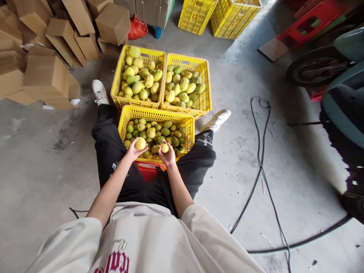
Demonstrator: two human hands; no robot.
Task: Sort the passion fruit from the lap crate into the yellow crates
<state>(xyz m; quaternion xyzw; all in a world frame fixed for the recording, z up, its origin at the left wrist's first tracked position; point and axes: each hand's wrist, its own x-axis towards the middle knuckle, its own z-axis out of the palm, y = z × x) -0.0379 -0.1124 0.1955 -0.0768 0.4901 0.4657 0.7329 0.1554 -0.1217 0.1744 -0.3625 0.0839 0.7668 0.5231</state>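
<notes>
My left hand (133, 152) is closed around a round yellow fruit (140, 143) with a slightly greenish skin. In my right hand (168, 154) sits a smaller pale-yellow fruit (164, 148), gripped between thumb and fingers. Both hands are over the near rim of a yellow plastic crate (123, 123) between my legs. Heaped in that crate are many small green and yellow fruits (165, 132). Beyond it stand two more yellow crates, the left one (114, 85) with larger yellow-green fruits (137, 87) and the right one (209, 87) with mixed green and yellow fruits (184, 84).
Cardboard boxes (45, 76) are piled at the left. More yellow crates (196, 17) stand at the back, near a red bag (137, 29). A black cable (260, 163) loops across the concrete floor at right, beside a parked scooter (347, 87) and a red plastic stool (311, 24).
</notes>
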